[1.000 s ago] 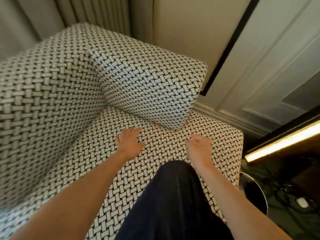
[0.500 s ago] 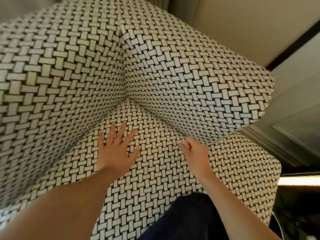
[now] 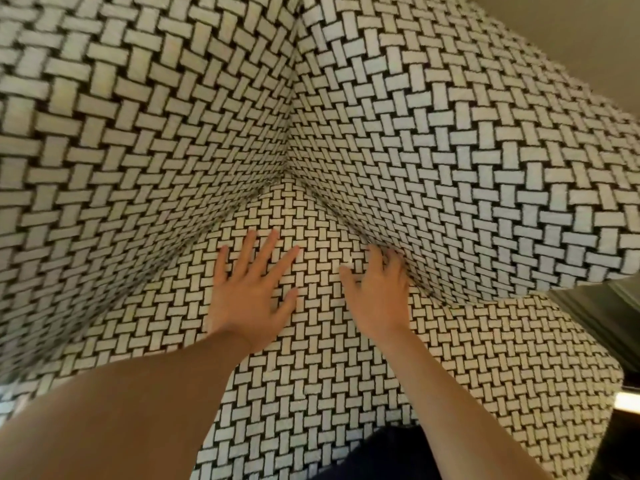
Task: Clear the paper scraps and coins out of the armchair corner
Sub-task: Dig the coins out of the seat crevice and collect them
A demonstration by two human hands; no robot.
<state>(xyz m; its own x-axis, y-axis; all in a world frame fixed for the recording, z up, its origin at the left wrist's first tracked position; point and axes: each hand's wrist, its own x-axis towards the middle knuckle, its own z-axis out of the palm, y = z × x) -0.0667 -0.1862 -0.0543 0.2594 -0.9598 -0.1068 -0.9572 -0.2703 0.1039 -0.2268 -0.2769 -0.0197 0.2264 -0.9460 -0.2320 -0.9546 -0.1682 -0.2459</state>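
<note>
Change since half a second ago: the view has closed in on the corner (image 3: 284,174), and both of your hands have moved up the seat (image 3: 311,375) toward it. The dark trouser leg (image 3: 381,459) now shows only at the bottom edge.

Left hand (image 3: 247,289): flat on the seat as before, palm down, fingers straight and spread, pointing up-frame at the corner. It grips nothing.

Right hand (image 3: 377,289): was a loose fist clear of the armrest (image 3: 450,133). Now the thumb is splayed out on the seat and the bent fingers (image 3: 391,258) sit at the crease (image 3: 332,209) between seat and armrest. The tips are blurred, so I cannot tell whether they grip anything.

Corner: upper middle of the view, where the back (image 3: 138,116), armrest and seat meet, ahead of both hands and apart from them. Its long axis is the seam (image 3: 297,81) between back and armrest, running nearly straight down-frame. The seat narrows to a wedge that points up into it.

Scraps and coins: cannot be made out against the weave.
</note>
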